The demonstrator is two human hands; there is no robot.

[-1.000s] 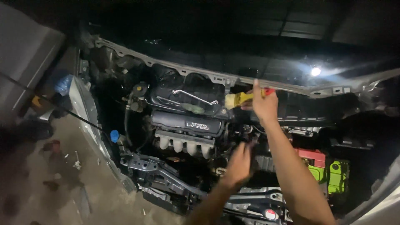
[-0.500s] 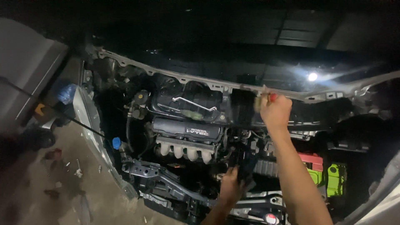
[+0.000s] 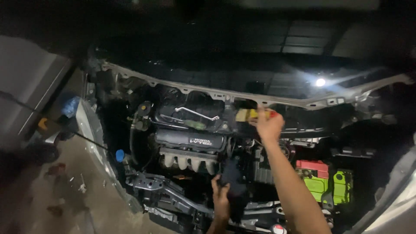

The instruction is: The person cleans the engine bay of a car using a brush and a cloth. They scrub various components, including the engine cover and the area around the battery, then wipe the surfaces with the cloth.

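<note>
while r hand (image 3: 269,125) keeps gripping yellow brush (image 3: 245,115) — fingers wrapped round handle — l hand (image 3: 220,195) dropped lower, clutching dark rag (image 3: 232,175).

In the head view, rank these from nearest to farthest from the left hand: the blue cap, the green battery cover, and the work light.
From the left hand, low in the engine bay:
1. Blue cap, to its left at the bay's edge.
2. Green battery cover, off to its right.
3. Work light, far up and to the right.

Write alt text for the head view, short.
Over an open car engine bay, the right hand grips a yellow-tipped tool near the rear crossbar, while the left hand holds a dark object beside the engine.
</note>
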